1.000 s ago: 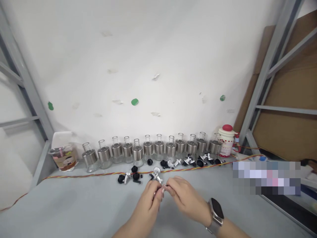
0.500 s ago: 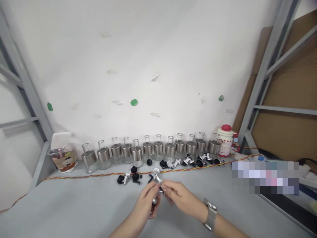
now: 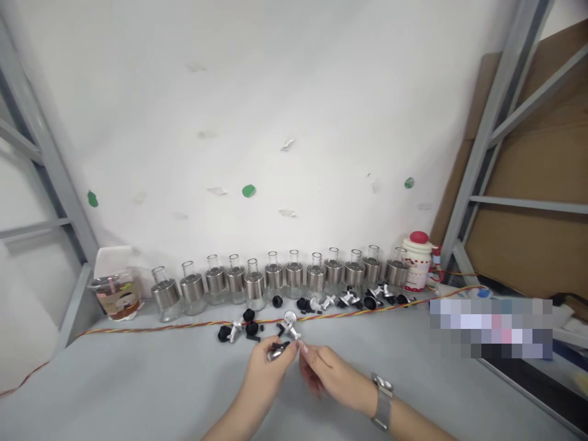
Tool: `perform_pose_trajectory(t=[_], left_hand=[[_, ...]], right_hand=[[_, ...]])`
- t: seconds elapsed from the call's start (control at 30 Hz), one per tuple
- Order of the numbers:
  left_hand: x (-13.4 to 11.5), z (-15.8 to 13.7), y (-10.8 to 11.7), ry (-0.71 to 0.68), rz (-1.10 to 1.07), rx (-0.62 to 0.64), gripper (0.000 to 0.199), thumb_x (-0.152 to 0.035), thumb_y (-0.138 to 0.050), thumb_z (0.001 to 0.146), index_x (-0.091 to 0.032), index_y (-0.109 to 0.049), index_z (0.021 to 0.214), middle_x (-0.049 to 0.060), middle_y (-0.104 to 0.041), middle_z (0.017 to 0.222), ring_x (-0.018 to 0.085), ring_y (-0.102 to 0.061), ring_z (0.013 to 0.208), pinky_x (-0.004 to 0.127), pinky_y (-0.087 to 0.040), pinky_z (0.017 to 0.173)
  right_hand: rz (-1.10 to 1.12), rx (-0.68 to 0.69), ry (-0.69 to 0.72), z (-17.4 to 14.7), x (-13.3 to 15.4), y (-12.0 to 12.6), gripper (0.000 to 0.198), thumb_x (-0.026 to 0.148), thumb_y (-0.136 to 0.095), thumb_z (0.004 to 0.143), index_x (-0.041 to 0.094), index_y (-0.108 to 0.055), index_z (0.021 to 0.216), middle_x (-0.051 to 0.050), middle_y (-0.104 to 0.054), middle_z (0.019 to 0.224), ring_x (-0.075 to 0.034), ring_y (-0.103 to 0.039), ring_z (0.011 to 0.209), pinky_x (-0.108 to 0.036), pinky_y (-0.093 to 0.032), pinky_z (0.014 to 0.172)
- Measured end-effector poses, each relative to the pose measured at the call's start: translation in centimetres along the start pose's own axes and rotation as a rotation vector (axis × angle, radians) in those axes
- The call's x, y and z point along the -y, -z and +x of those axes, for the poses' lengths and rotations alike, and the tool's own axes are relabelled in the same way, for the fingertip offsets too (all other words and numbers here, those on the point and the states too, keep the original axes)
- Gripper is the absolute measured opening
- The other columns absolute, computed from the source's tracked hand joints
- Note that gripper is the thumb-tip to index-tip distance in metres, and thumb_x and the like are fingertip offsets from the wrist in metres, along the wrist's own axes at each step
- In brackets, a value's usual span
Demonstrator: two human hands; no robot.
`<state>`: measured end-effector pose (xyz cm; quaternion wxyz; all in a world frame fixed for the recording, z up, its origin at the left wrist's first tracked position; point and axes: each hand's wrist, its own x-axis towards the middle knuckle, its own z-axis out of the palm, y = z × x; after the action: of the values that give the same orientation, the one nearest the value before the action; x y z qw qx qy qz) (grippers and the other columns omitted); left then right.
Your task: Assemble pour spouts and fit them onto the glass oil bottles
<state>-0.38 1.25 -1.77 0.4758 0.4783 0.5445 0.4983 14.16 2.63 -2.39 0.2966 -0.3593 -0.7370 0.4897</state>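
Observation:
My left hand (image 3: 270,370) is closed around a small silver bottle-pourer piece (image 3: 275,354) with a black part across its top; the fingers cover much of it. Close beside it, the thumb and fingers of my right hand (image 3: 324,370) are pinched together, nearly touching the left thumb. Whatever is between those fingertips is hidden or too small to make out. Just beyond the hands, a silver pourer (image 3: 290,320) lies on the grey table. Left of it are black stopper parts (image 3: 252,327) and another silver pourer (image 3: 235,329).
A row of glass bottles with metal bands (image 3: 255,285) stands along the wall. More pourer parts (image 3: 350,299) lie before them. A twisted red-yellow wire (image 3: 184,326) crosses the table. A drink cup (image 3: 117,297) stands left, a white jar with red lid (image 3: 417,263) right.
The silver piece has turned in my left hand, its black part now showing above the thumb. My right hand has shifted slightly downward.

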Motion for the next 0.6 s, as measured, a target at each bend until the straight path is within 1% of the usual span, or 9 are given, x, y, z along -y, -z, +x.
perform_pose_trajectory(t=[0.07,0.13,0.23,0.33,0.4,0.43,0.5,0.57,0.6], left_hand=[[-0.4,-0.8,-0.3,0.152,-0.002,0.104,0.045,-0.067,-0.045,0.065,-0.022,-0.041,0.067,-0.01,-0.035,0.038,0.004,-0.02,0.029,0.016,-0.012,0.03],[-0.4,-1.2,-0.5,0.224,-0.004,0.184,0.048,-0.069,-0.033,0.071,-0.023,-0.04,0.081,-0.01,-0.038,0.04,0.005,-0.019,0.027,0.016,-0.011,0.029],[0.0,-1.2,-0.5,0.153,0.009,0.191,0.048,-0.067,-0.029,0.075,-0.023,-0.038,0.093,-0.011,-0.037,0.043,0.006,-0.023,0.028,0.016,-0.015,0.03],[0.1,-0.9,0.1,0.025,0.079,0.151,0.048,-0.061,-0.027,0.079,-0.021,-0.039,0.102,-0.007,-0.044,0.052,0.009,-0.038,0.035,0.019,-0.028,0.035],[-0.1,-0.7,0.6,-0.115,0.179,0.084,0.045,-0.055,-0.03,0.082,-0.02,-0.041,0.107,-0.001,-0.053,0.068,0.013,-0.051,0.053,0.024,-0.041,0.05],[-0.1,-0.6,0.9,-0.197,0.249,0.042,0.042,-0.052,-0.033,0.083,-0.02,-0.043,0.108,0.002,-0.055,0.078,0.015,-0.054,0.066,0.027,-0.043,0.061],[-0.1,-0.2,1.5,-0.353,0.414,-0.027,0.035,-0.043,-0.04,0.083,-0.021,-0.047,0.109,0.006,-0.052,0.097,0.019,-0.052,0.088,0.032,-0.04,0.079],[0.2,0.2,1.9,-0.448,0.558,-0.05,0.03,-0.036,-0.043,0.082,-0.021,-0.05,0.107,0.007,-0.048,0.104,0.021,-0.048,0.097,0.035,-0.036,0.086],[0.5,0.5,2.1,-0.474,0.611,-0.051,0.027,-0.032,-0.045,0.081,-0.021,-0.052,0.104,0.007,-0.048,0.103,0.021,-0.048,0.098,0.035,-0.036,0.087]], right_hand=[[0.03,0.019,0.015,-0.1,0.2,-0.1,0.05,0.056,-0.022,0.085,0.017,-0.048,0.069,0.006,-0.04,0.045,-0.008,-0.038,0.04,-0.02,-0.032,0.043],[0.043,0.029,0.021,-0.2,0.3,-0.2,0.043,0.055,-0.025,0.086,0.018,-0.047,0.078,0.007,-0.04,0.046,-0.007,-0.038,0.039,-0.019,-0.032,0.041],[0.064,0.066,0.008,0.0,0.0,-0.3,0.041,0.056,-0.031,0.083,0.019,-0.045,0.074,0.008,-0.04,0.044,-0.007,-0.037,0.036,-0.018,-0.029,0.037],[0.13,0.045,-0.037,0.8,-0.6,-0.1,0.042,0.06,-0.037,0.079,0.02,-0.043,0.071,0.009,-0.04,0.042,-0.006,-0.035,0.033,-0.017,-0.027,0.033],[0.201,-0.069,-0.066,1.5,-0.8,0.7,0.046,0.065,-0.038,0.075,0.02,-0.042,0.067,0.009,-0.041,0.042,-0.006,-0.034,0.031,-0.017,-0.026,0.032],[0.235,-0.165,-0.077,1.8,-0.9,1.3,0.049,0.067,-0.036,0.073,0.02,-0.042,0.065,0.008,-0.041,0.041,-0.006,-0.034,0.03,-0.018,-0.027,0.031],[0.257,-0.421,-0.102,2.3,-1.1,2.9,0.053,0.071,-0.031,0.072,0.019,-0.042,0.062,0.007,-0.04,0.039,-0.007,-0.034,0.031,-0.019,-0.027,0.033],[0.146,-0.67,-0.134,2.7,-1.4,4.9,0.057,0.072,-0.023,0.072,0.019,-0.044,0.063,0.007,-0.038,0.037,-0.008,-0.034,0.032,-0.021,-0.028,0.035],[0.103,-0.721,-0.145,2.7,-1.8,5.9,0.058,0.071,-0.02,0.073,0.02,-0.044,0.063,0.006,-0.038,0.037,-0.009,-0.035,0.033,-0.022,-0.029,0.036]])
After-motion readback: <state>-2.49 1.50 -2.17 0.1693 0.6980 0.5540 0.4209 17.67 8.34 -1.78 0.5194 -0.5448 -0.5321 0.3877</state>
